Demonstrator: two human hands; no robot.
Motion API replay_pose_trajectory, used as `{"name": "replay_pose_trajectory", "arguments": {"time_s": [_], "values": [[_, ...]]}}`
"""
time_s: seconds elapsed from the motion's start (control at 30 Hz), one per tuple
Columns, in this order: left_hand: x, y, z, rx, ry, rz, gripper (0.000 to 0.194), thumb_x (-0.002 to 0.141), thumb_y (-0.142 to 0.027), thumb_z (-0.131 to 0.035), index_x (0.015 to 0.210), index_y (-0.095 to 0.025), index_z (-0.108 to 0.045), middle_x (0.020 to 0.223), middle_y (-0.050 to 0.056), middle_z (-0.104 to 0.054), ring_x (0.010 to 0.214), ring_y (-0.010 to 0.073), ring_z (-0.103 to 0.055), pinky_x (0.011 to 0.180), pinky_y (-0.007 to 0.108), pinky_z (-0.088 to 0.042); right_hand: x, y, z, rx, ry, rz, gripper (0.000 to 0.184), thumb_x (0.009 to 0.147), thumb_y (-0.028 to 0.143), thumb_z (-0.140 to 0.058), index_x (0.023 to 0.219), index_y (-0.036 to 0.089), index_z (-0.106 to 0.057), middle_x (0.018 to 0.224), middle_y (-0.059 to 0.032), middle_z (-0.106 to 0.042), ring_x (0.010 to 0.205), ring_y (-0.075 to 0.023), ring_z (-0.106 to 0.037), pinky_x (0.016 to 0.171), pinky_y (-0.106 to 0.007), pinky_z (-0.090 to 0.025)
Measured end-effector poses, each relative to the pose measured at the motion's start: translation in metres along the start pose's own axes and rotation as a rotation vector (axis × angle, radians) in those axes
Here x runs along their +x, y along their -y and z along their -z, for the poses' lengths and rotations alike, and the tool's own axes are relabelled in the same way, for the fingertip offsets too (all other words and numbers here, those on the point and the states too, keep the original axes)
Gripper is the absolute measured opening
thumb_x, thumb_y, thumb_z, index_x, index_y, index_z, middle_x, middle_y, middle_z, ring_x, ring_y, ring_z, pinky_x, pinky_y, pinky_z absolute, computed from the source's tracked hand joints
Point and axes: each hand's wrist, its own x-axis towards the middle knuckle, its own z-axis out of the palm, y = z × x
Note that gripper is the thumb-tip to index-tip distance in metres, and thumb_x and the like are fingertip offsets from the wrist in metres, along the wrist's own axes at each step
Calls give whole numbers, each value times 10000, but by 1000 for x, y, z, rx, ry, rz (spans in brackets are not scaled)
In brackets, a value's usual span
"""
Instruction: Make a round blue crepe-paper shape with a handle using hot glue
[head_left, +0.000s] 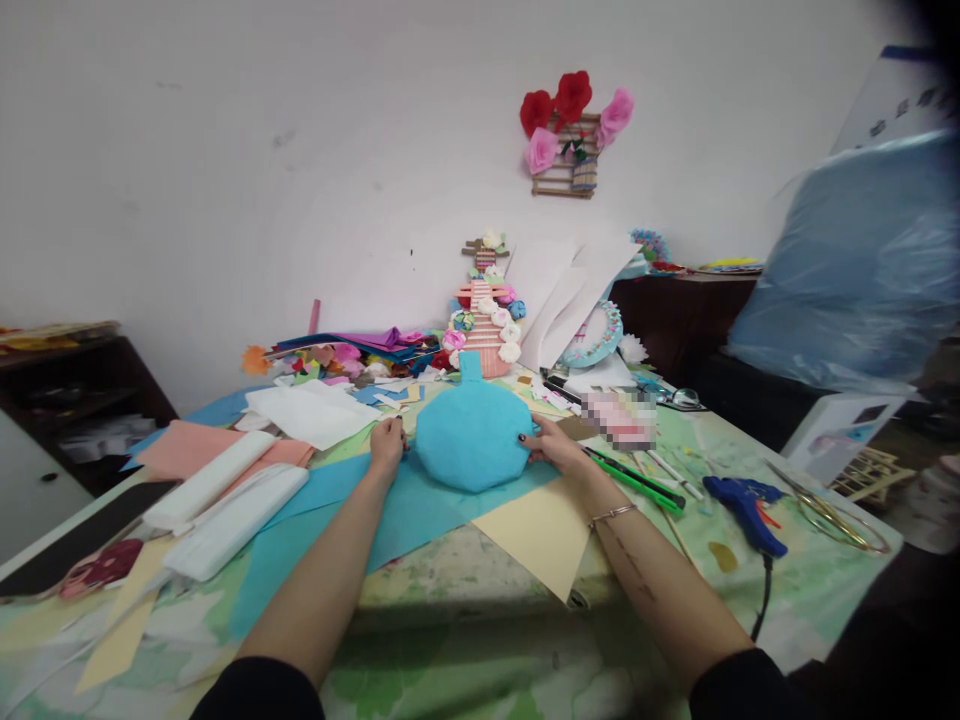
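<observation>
Seen from the head camera, a tabbed blue disc [471, 440] is held over a cluttered table [821, 590], its right edge pinched by the right hand [553, 446], while the left hand [388, 443] is curled close by its left edge, where any grip cannot be told.

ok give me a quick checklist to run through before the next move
1. Right hand gripping the light blue, roundish, paper-covered piece: ok, thumb over its right edge.
2. Left hand gripping its left edge: cannot tell, the fingers are curled beside it.
3. Surface beneath free of loose sheets: not ok, flat blue and cream paper sheets lie there.
4. Dark blue plastic glue gun away from both hands: ok, lying to the right.
5. Glue gun hot: cannot tell.
</observation>
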Motion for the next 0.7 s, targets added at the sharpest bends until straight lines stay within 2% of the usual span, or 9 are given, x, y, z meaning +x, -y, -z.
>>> {"name": "replay_pose_trajectory", "arguments": {"time_s": [0.17, 0.47, 0.7], "values": [[-1, 2, 0, 22, 37, -20, 283, 906, -349, -534, 1069, -122, -579, 982, 61, -615, 807, 147, -608, 697, 319, -536, -1, 1, 0, -1, -4, -7, 300, 911, 271, -556, 1181, 144, -525, 985, -45, -593, 735, -110, -591, 609, -252, -528], [-2, 3, -1, 23, 55, -43, 239, 896, -302, -557, 1046, -119, -582, 947, 50, -615, 765, 129, -603, 658, 289, -535, -4, 2, -1, 14, 28, 29, 286, 912, 270, -555, 1167, 142, -530, 952, -35, -594, 699, -97, -580, 583, -234, -516], [-2, 3, 1, 3, 55, -49, 222, 891, -298, -566, 1012, -114, -590, 911, 40, -617, 737, 119, -601, 643, 278, -533, 0, -1, 0, 19, 5, 15, 300, 913, 270, -554, 1184, 145, -522, 974, -41, -592, 718, -104, -586, 595, -243, -523]]}}
